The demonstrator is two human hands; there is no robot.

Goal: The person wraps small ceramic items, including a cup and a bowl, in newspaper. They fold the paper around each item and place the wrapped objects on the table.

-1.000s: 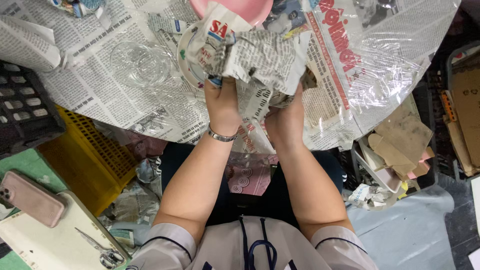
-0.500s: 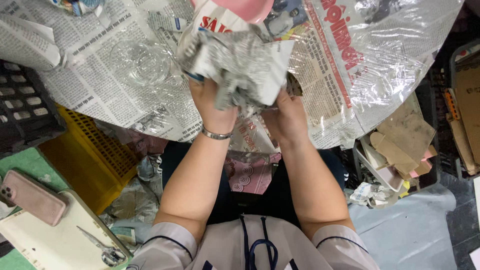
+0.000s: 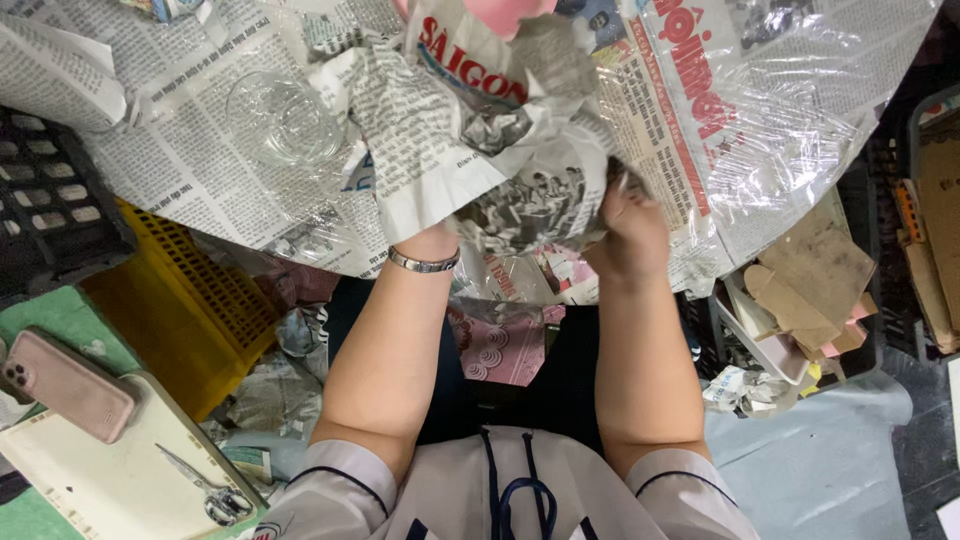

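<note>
Crumpled newspaper bundle (image 3: pixel 490 150) on newspaper-covered table (image 3: pixel 180 180), just right of clear glass (image 3: pixel 283 118). Right hand (image 3: pixel 628 232) pinches bundle's edge; left hand (image 3: pixel 440 235) hidden beneath paper, grip unclear. Risk: loose wrap unfolding, or bundle nudging glass.

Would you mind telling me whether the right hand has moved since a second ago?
Yes. The right hand has shifted rightward, away from the clear glass, along the crumpled newspaper bundle.

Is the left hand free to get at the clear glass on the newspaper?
Probably not right away. The left hand is mostly hidden under the crumpled newspaper bundle that both hands hold. The glass stands close by to its left on the newspaper sheet, with nothing else between them.
</note>
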